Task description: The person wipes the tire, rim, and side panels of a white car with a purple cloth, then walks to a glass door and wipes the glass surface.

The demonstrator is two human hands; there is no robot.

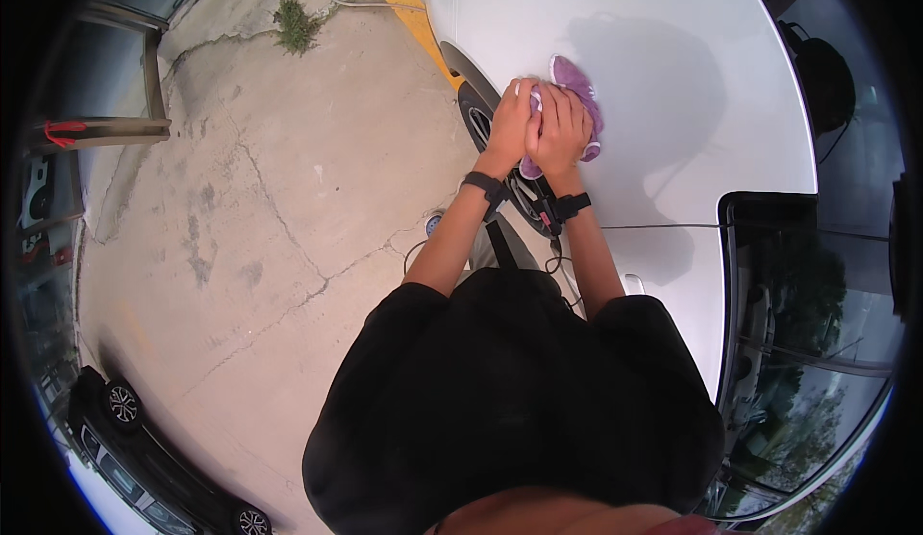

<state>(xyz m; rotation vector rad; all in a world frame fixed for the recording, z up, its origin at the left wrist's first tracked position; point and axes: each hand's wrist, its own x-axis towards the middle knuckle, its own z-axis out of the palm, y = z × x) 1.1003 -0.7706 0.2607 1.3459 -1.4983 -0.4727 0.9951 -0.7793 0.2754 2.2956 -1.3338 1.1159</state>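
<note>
A purple cloth with white edging point(574, 77) is bunched under both of my hands at the edge of a white car's body panel point(649, 45). My left hand point(513, 124) grips the cloth's near side, fingers curled around a fold. Pressed up against it, my right hand point(559, 125) lies over the larger part of the cloth, with one end sticking out beyond the fingers. The car's front wheel point(476, 117) sits just below the panel, partly hidden by my arms. Black straps with small devices point(490, 190) circle both wrists.
Cracked concrete ground point(288, 174) spreads to the left, with a weed point(294, 27) and a yellow painted strip point(414, 23). A hose point(360, 4) runs near the strip. A black car point(155, 463) stands lower left. The white car's side window point(786, 304) and a thin cable lie right.
</note>
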